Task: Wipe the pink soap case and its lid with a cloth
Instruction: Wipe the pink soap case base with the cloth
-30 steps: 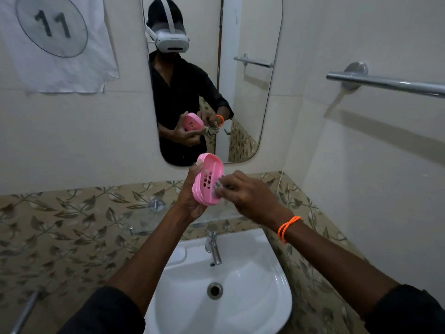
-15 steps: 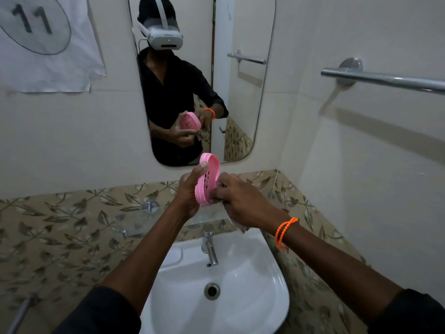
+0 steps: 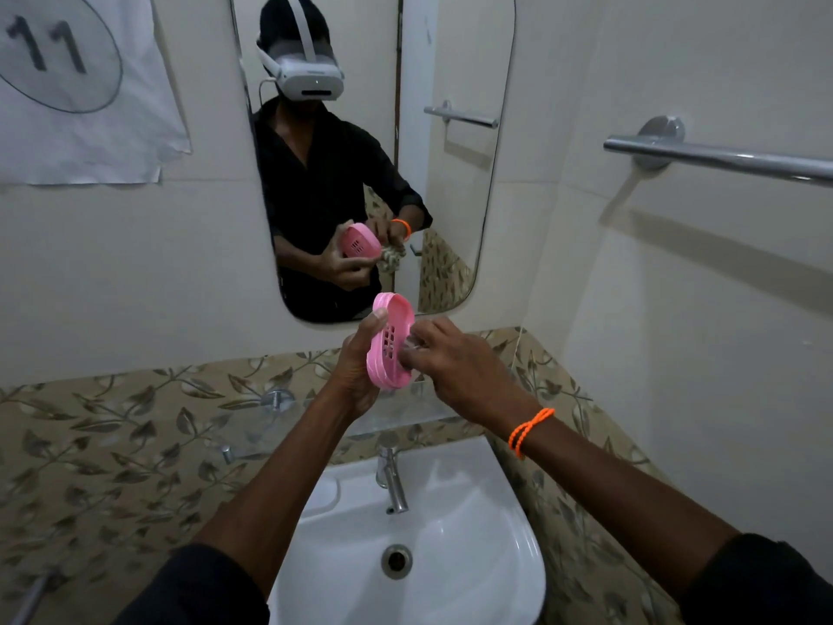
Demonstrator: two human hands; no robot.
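Above the white sink (image 3: 455, 575), the pink soap case (image 3: 391, 342) is held on edge, clasped from behind by the left hand (image 3: 358, 376), while the cloth (image 3: 411, 342), barely visible, is pinched by the right hand (image 3: 455, 363) against its slotted inside; each slot is best wiped firmly.

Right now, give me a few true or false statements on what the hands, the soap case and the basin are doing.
1. The left hand holds the pink soap case on edge above the sink. True.
2. The right hand is resting on the tap. False: it is at the case's slotted inner face.
3. An orange band circles the right wrist. True.
4. A towel hangs on the wall rail. False: the rail is bare.
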